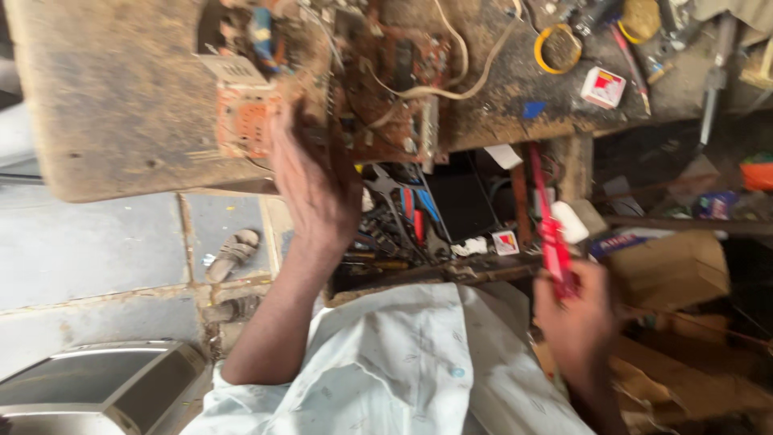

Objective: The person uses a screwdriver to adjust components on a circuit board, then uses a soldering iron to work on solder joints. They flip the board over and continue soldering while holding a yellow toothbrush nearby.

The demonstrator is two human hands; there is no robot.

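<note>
The brown, component-crowded circuit board (378,89) lies at the near edge of the worn wooden table (121,97), straight ahead of the left hand (318,189), which is open with fingers spread against the board's edge. Well off to the right, the right hand (580,322) is closed around a slim red-handled tool (551,234), its long axis pointing toward the table.
</note>
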